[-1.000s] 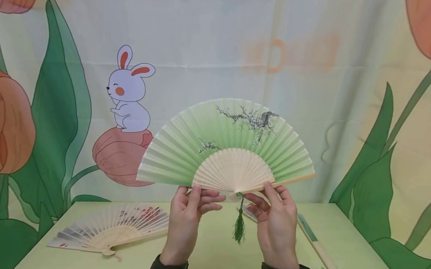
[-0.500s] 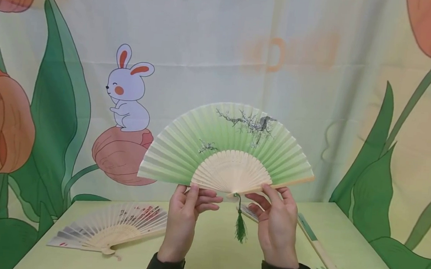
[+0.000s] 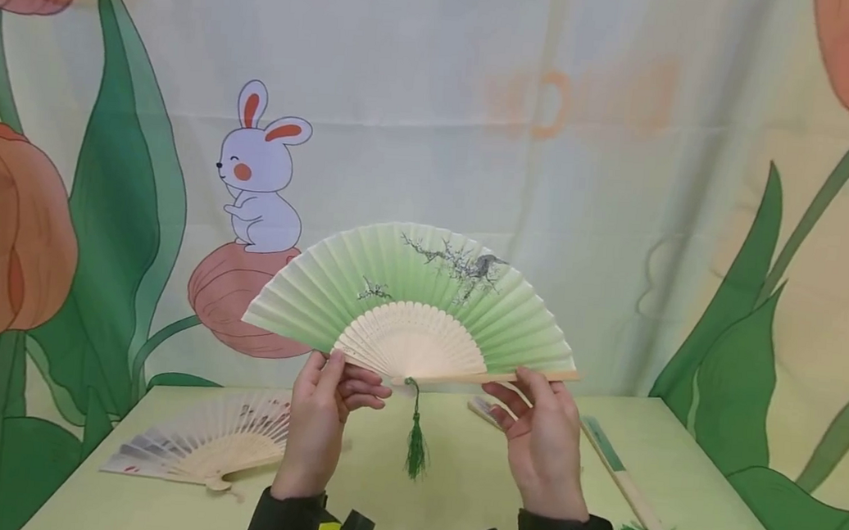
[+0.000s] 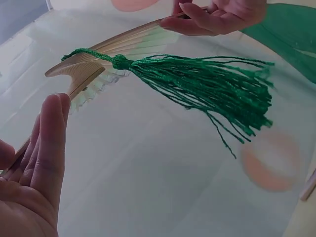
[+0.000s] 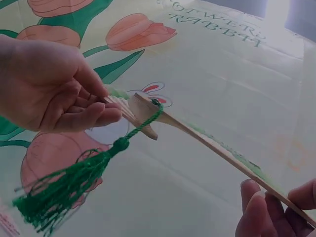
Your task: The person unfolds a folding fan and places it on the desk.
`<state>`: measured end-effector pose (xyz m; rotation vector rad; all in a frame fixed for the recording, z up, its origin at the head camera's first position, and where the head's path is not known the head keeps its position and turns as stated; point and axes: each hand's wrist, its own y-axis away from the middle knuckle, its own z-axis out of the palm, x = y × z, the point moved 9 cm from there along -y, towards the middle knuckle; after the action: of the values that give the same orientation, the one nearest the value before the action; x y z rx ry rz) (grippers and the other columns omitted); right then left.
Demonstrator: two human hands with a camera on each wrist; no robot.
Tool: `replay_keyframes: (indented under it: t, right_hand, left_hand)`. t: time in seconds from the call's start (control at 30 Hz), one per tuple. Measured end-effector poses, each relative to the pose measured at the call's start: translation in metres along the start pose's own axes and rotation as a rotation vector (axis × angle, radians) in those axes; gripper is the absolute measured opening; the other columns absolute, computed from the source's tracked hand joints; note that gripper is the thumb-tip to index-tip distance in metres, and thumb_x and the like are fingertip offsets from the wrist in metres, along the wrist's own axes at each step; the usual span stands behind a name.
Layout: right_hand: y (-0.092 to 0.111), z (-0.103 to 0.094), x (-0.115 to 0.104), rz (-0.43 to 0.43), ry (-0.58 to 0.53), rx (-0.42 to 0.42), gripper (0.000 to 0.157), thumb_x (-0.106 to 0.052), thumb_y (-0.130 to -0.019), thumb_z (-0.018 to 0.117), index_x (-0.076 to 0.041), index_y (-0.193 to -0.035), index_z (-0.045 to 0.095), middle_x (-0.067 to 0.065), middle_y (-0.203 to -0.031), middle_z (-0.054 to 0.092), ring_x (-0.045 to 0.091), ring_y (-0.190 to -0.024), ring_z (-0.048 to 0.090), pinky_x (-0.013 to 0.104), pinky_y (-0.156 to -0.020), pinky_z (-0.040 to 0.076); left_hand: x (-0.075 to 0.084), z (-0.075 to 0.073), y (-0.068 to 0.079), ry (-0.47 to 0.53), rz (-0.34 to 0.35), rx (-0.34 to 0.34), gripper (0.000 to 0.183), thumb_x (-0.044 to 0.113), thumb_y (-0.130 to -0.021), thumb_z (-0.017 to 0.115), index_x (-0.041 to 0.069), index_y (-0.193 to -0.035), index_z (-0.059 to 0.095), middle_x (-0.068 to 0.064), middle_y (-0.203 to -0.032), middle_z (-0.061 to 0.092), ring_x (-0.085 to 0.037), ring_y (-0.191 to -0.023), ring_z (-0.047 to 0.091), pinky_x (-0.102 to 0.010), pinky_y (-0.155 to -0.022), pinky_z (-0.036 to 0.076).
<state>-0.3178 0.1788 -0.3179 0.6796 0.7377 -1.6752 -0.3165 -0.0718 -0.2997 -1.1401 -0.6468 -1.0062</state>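
Note:
A green pleated folding fan (image 3: 424,273) with a plum-branch print is spread wide, held up over the table. My left hand (image 3: 321,422) pinches its left edge between thumb and fingers, the other fingers reaching loosely under the ribs. My right hand (image 3: 548,446) pinches the wooden guard on the right, near its outer part. From the pivot hangs a green tassel (image 3: 416,449), large in the left wrist view, where the fan's ribs (image 4: 98,59) appear edge-on. In the right wrist view the guard stick (image 5: 222,153) runs down into the right hand's fingers.
A spread white fan with red and grey print (image 3: 212,447) lies at the left of the pale green table (image 3: 443,521). A folded fan with green tassel (image 3: 623,484) lies on the right, another partly hidden folded fan (image 3: 484,410) behind my right hand. A printed cloth (image 3: 436,93) hangs behind.
My left hand has moved left with its edge of the fan, and the fan has lowered and tilted, its right end down. The tassel has shifted left with the pivot.

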Motion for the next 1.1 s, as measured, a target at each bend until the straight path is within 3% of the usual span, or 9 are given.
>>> replay_keyframes:
  t: [0.3,0.47,0.57,0.67,0.8,0.9,1.0,1.03,1.1]
  right_hand:
    - [-0.013,-0.020,0.056,0.249,0.072,-0.038,0.013,-0.014,-0.099,0.057,-0.008,-0.108,0.051,0.001,-0.088,0.063,0.017,-0.081,0.068,0.024,-0.069,0.051]
    - [0.002,-0.034,0.096,0.446,0.031,-0.086,0.008,-0.014,-0.096,0.059,-0.011,-0.102,0.056,0.001,-0.093,0.064,0.017,-0.085,0.065,0.023,-0.070,0.050]
    - [0.017,-0.039,0.116,0.537,0.061,-0.178,0.010,-0.015,-0.098,0.058,-0.009,-0.103,0.052,0.004,-0.096,0.063,0.016,-0.085,0.065,0.022,-0.070,0.050]
    - [0.035,-0.045,0.137,0.621,0.157,-0.285,0.025,-0.017,-0.099,0.058,-0.002,-0.114,0.046,0.006,-0.097,0.064,0.015,-0.083,0.067,0.022,-0.071,0.051]
    - [0.058,-0.053,0.159,0.696,0.344,-0.402,0.063,-0.023,-0.098,0.060,0.019,-0.133,0.028,0.006,-0.095,0.067,0.013,-0.077,0.069,0.024,-0.072,0.054]
    - [0.068,-0.057,0.169,0.727,0.442,-0.462,0.054,-0.025,-0.098,0.060,0.018,-0.124,0.041,0.002,-0.088,0.069,0.007,-0.070,0.066,0.021,-0.068,0.054]
    - [0.072,-0.060,0.173,0.721,0.554,-0.524,0.022,-0.024,-0.098,0.060,-0.002,-0.096,0.058,-0.001,-0.082,0.069,0.003,-0.067,0.063,0.017,-0.065,0.053]
    - [0.073,-0.062,0.174,0.713,0.603,-0.548,0.018,-0.024,-0.097,0.060,-0.009,-0.088,0.058,-0.003,-0.080,0.067,0.002,-0.065,0.061,0.016,-0.063,0.051]
    - [0.074,-0.066,0.174,0.693,0.725,-0.598,0.022,-0.027,-0.096,0.062,-0.007,-0.086,0.063,-0.003,-0.079,0.067,0.003,-0.066,0.061,0.017,-0.065,0.052]
  left_hand:
    - [-0.028,-0.044,0.005,-0.158,-0.151,0.028,0.030,0.025,-0.107,0.041,-0.004,-0.100,0.043,-0.020,-0.091,0.065,-0.027,-0.076,0.069,-0.037,-0.069,0.058]
    - [-0.043,-0.089,0.018,-0.272,-0.294,0.088,0.026,0.022,-0.106,0.043,-0.002,-0.098,0.046,-0.016,-0.092,0.068,-0.024,-0.080,0.070,-0.033,-0.069,0.057]
    - [-0.048,-0.121,0.030,-0.304,-0.363,0.141,0.023,0.019,-0.104,0.044,-0.002,-0.093,0.046,-0.015,-0.088,0.069,-0.023,-0.078,0.069,-0.031,-0.067,0.057]
    - [-0.052,-0.152,0.044,-0.336,-0.432,0.187,0.021,0.018,-0.103,0.045,-0.002,-0.096,0.049,-0.014,-0.085,0.069,-0.022,-0.076,0.069,-0.032,-0.065,0.056]
    - [-0.058,-0.190,0.062,-0.385,-0.530,0.210,0.026,0.018,-0.103,0.045,-0.005,-0.114,0.049,-0.011,-0.087,0.069,-0.021,-0.078,0.068,-0.032,-0.067,0.056]
    - [-0.057,-0.221,0.072,-0.394,-0.589,0.223,0.027,0.018,-0.103,0.043,-0.005,-0.118,0.047,-0.008,-0.086,0.067,-0.020,-0.078,0.068,-0.031,-0.068,0.056]
    - [-0.053,-0.255,0.080,-0.418,-0.643,0.241,0.025,0.019,-0.103,0.044,-0.005,-0.113,0.049,-0.007,-0.081,0.066,-0.019,-0.074,0.068,-0.030,-0.067,0.056]
    - [-0.052,-0.266,0.082,-0.432,-0.659,0.242,0.025,0.020,-0.103,0.045,-0.004,-0.109,0.050,-0.007,-0.079,0.066,-0.018,-0.073,0.068,-0.029,-0.066,0.056]
    - [-0.052,-0.285,0.086,-0.479,-0.695,0.233,0.027,0.023,-0.103,0.049,-0.003,-0.105,0.052,-0.007,-0.077,0.066,-0.019,-0.072,0.068,-0.029,-0.066,0.056]
